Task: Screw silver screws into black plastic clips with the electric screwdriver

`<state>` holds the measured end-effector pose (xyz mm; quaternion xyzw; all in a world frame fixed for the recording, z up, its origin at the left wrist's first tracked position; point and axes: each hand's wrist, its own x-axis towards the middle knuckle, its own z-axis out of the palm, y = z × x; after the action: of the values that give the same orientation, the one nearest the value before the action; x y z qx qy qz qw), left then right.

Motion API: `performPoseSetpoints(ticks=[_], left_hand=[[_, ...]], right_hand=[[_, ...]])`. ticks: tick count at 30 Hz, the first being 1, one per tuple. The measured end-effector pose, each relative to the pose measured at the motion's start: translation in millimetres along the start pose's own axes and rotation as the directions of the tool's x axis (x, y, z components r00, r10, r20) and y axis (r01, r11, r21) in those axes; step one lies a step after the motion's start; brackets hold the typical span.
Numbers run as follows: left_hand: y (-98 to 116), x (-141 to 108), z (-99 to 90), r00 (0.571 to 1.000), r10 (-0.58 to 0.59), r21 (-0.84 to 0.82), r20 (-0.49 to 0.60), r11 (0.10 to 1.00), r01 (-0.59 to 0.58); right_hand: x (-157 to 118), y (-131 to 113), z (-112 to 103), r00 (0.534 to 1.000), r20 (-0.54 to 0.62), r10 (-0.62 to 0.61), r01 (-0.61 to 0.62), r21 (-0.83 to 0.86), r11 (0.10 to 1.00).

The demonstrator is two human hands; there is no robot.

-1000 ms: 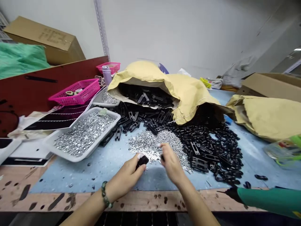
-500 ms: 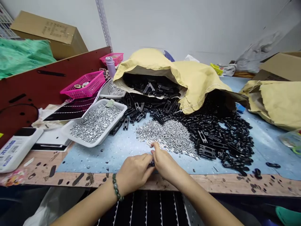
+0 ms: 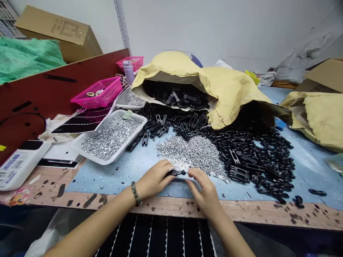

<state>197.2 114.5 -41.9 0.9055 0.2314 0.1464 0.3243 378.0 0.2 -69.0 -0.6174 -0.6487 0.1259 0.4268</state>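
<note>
My left hand (image 3: 154,180), with a beaded bracelet at the wrist, grips a slim black plastic part (image 3: 175,173) between thumb and fingers. The part sticks out to the right, just above the blue table cover. At its right end is my right hand (image 3: 205,191), thumb and forefinger bent towards each other in a pinch. What lies between those fingertips is too small to make out. Behind the hands lie a heap of small silver nuts (image 3: 171,151) and a heap of silver screws (image 3: 205,155). To their right spreads a large pile of black plastic parts (image 3: 257,157).
A white tray (image 3: 76,144) of small metal pieces stands left, with a pink basket (image 3: 99,94) behind it. Yellow paper sacks (image 3: 177,66) spill black parts at the back. A white device (image 3: 23,164) lies far left. The wooden table edge (image 3: 193,210) runs in front.
My hands were close together over the part. The right hand has moved right and opened its grip somewhat, so the black part now shows. The view has shifted slightly.
</note>
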Motion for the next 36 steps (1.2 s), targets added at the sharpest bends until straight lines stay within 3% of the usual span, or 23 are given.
performPoseSetpoints(ticks=[2, 5, 11, 13, 17, 18, 20, 22, 24, 26, 31, 36], left_hand=[[-4, 12, 5.6, 0.994, 0.100, 0.075, 0.054, 0.992, -0.104], [-10, 18, 7.2, 0.980, 0.130, 0.178, 0.153, 0.971, -0.156], [-14, 13, -1.8, 0.968, 0.168, 0.135, 0.186, 0.972, -0.194], [-10, 10, -2.9, 0.968, 0.172, 0.112, 0.182, 0.975, -0.195], [4, -5, -6.6, 0.964, 0.137, 0.103, 0.228, 0.981, -0.164], [7, -7, -9.4, 0.965, 0.119, 0.093, 0.232, 0.985, -0.144], [5, -4, -18.6, 0.983, 0.057, 0.077, 0.172, 0.995, -0.071], [-6, 14, -32.0, 0.999, -0.052, 0.089, -0.006, 0.995, 0.052], [-27, 46, -47.8, 0.957, -0.171, 0.139, -0.234, 0.968, 0.207], [-52, 83, -62.8, 0.901, -0.233, 0.233, -0.365, 0.915, 0.331], [-97, 153, -77.8, 0.855, -0.278, 0.306, -0.438, 0.848, 0.433], [-101, 161, -64.2, 0.843, -0.321, 0.312, -0.432, 0.824, 0.474]], right_hand=[[-4, 6, 5, 0.998, 0.034, -0.059, 0.061, -0.070, 0.996], [-10, 8, 12, 0.995, 0.065, -0.076, 0.083, -0.120, 0.989], [-10, 3, 4, 0.989, 0.134, -0.068, 0.083, -0.113, 0.990], [10, 11, -4, 0.991, 0.126, -0.033, 0.048, -0.122, 0.991], [89, 42, -15, 0.985, -0.159, 0.064, -0.107, -0.280, 0.954], [113, 50, -14, 0.976, -0.181, 0.121, -0.178, -0.343, 0.922], [156, 63, -9, 0.936, -0.183, 0.300, -0.350, -0.410, 0.842], [189, 72, 0, 0.886, -0.175, 0.428, -0.461, -0.416, 0.784], [213, 80, 9, 0.859, -0.198, 0.473, -0.511, -0.403, 0.760], [231, 88, 15, 0.846, -0.237, 0.477, -0.533, -0.391, 0.751], [257, 111, 19, 0.861, -0.274, 0.429, -0.506, -0.375, 0.777], [247, 112, 24, 0.931, -0.215, 0.296, -0.358, -0.368, 0.858]])
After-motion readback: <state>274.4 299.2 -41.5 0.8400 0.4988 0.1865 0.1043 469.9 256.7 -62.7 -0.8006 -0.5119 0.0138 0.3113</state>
